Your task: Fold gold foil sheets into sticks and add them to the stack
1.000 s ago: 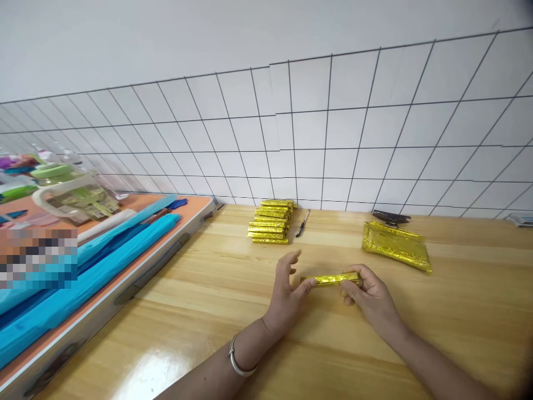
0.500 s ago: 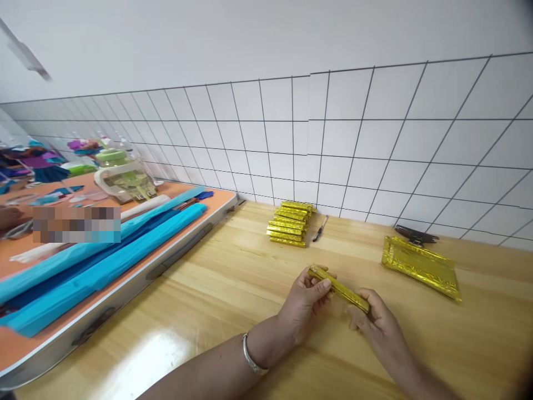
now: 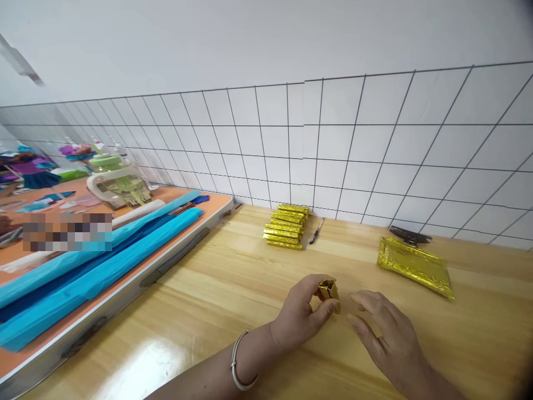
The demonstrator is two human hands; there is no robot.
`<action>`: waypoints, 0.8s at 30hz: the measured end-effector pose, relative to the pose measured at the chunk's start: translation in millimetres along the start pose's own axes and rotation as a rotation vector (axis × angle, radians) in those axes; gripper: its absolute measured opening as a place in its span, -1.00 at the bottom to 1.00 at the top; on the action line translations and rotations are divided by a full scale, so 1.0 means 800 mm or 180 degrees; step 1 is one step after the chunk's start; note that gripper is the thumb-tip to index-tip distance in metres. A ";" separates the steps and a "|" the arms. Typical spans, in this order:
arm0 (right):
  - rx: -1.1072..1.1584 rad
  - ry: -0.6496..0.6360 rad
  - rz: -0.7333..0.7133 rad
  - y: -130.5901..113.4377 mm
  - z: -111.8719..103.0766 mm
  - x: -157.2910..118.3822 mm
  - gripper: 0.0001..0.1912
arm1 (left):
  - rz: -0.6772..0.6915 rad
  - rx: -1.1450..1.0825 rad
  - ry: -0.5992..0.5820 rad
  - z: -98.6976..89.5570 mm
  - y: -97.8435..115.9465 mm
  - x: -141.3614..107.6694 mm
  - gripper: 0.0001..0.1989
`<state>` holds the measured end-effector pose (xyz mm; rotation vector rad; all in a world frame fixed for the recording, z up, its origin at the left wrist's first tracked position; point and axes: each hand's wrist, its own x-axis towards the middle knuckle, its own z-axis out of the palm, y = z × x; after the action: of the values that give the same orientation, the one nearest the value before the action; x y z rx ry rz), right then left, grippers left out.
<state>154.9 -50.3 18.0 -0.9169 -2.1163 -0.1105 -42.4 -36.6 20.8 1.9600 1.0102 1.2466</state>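
Observation:
A folded gold foil piece (image 3: 330,294) is pinched between the thumb and fingers of my left hand (image 3: 306,311), its end turned toward me and slightly gaping. Just right of it, my right hand (image 3: 387,333) holds nothing, its thumb and fingers apart. Farther back on the wooden table (image 3: 208,311) several gold foil strips (image 3: 287,226) lie in a row, with a pen (image 3: 317,231) beside them. A flat stack of gold foil (image 3: 414,266) lies at the right, and a black clip-like object (image 3: 410,234) is behind it.
On the left, an orange-topped surface (image 3: 216,204) carries long blue rolls (image 3: 137,253), a pale roll (image 3: 141,214), a green-lidded container (image 3: 119,183) and dolls in colourful dresses (image 3: 37,169). A tiled wall (image 3: 266,139) stands behind the table.
The foil piece has turned from lengthwise between both hands to end-on in my left hand. My right hand has let go of it and its fingers have spread. The view has shifted slightly.

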 end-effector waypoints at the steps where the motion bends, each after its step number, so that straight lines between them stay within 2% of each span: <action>1: 0.0012 0.0073 -0.0091 -0.005 -0.005 0.004 -0.66 | 0.0077 0.0135 -0.0045 0.002 0.000 -0.002 -0.70; 4: 0.0009 0.0101 -0.0326 -0.020 -0.018 0.014 -0.60 | 0.0320 0.0523 -0.0179 0.008 0.000 -0.007 -0.63; 7: -0.0005 0.0003 -0.0368 -0.025 -0.023 0.018 -0.60 | 0.0512 0.0800 -0.0312 0.012 0.000 -0.009 -0.60; 11: 0.0066 -0.0008 -0.0211 -0.017 -0.019 0.014 -0.65 | 0.0599 0.0907 -0.0392 0.015 0.001 -0.010 -0.58; 17: 0.0600 -0.0182 0.0170 -0.008 -0.008 0.009 -0.70 | 0.0475 0.0948 -0.0602 0.016 -0.003 -0.011 -0.53; 24: 0.0788 -0.0236 0.0263 -0.007 -0.004 0.009 -0.74 | 0.0531 0.1024 -0.0753 0.014 0.002 -0.005 -0.51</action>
<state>150.5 -51.8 26.4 -0.8689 -2.0988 0.2262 -32.8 -41.9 16.0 2.4164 0.9895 0.9492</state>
